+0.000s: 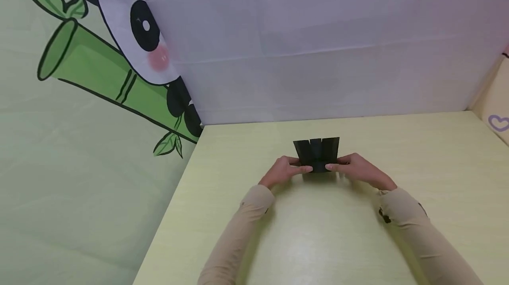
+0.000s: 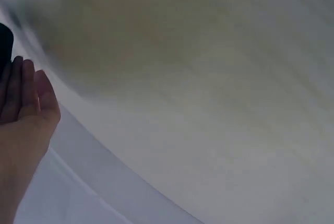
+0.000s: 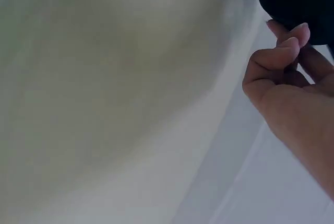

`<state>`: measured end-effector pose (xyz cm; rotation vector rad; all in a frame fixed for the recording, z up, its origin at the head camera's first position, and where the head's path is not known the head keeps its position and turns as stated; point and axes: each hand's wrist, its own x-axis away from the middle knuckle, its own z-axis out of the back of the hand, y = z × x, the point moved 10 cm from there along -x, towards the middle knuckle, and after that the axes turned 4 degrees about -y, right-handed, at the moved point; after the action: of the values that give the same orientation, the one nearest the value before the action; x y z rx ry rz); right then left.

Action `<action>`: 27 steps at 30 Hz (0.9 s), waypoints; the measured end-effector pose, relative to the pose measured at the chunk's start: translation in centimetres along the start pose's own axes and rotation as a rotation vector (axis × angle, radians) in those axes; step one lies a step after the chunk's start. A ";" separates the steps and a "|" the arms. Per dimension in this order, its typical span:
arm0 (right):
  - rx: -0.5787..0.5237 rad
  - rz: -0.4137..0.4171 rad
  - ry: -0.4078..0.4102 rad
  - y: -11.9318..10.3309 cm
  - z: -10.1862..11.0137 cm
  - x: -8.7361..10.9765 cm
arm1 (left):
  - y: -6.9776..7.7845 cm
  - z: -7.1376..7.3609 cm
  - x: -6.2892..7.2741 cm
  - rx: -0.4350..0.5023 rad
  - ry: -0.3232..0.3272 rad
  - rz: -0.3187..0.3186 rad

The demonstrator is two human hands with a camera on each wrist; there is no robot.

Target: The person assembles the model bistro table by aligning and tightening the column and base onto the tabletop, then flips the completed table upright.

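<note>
A black piece [image 1: 318,154], wider at its top and split there by two slits into three flaps, stands between both hands over the table. My left hand [image 1: 283,171] pinches its left lower side, thumb across the front and fingers behind. On the opposite side my right hand [image 1: 359,169] grips it the same way, thumb tip near the lower middle. A rounded dark edge of the black piece [image 3: 300,7] shows beyond the curled fingers in the right wrist view. Only a sliver of it appears past the left hand [image 2: 26,109] in the left wrist view.
The pale wooden table [image 1: 318,232] reaches back to a light cloth wall [image 1: 302,55]. Along its left edge hangs a green cloth [image 1: 79,188] printed with bamboo and a panda. A pale panel with a purple heart [image 1: 499,122] stands at the right edge.
</note>
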<state>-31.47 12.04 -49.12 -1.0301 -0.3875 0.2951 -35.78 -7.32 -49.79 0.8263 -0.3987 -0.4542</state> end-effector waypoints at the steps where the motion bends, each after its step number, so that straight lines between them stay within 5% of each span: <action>1: -0.006 -0.012 -0.001 -0.2 0.2 0.3 | 0.4 -0.1 0.1 0.011 -0.028 0.001; 6: -0.067 -0.059 -0.019 -1.8 1.0 1.3 | 2.4 -0.1 0.3 0.083 -0.169 0.049; 15: -0.160 -0.246 -0.127 -2.1 1.8 1.7 | 5.6 -0.6 0.9 0.120 -0.405 0.265; 27: -0.174 -0.412 -0.361 -0.4 2.8 -0.5 | 5.7 -0.2 -1.3 0.202 -0.275 0.468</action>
<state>-33.09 13.81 -47.58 -1.0397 -0.9504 0.0741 -35.48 -3.07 -45.70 0.8346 -0.8811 -0.0890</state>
